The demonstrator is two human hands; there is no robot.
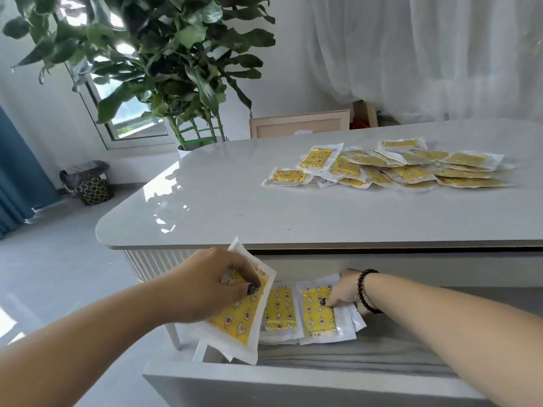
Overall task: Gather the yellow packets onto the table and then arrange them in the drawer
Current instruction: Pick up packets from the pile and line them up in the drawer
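Pale counter (223, 201) carries the loose pile of packets (396, 167) at two o'clock. My left hand (211, 284) grips a tilted packet (238, 312) over the drawer (382, 348) edge; it could slip outside. My right hand (342, 292) presses a laid packet (318, 314), possibly shoving the row crooked.

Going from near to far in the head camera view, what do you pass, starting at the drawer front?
Drawer front → packets in the drawer → table's near edge → pile of yellow packets → wooden frame → white curtain.
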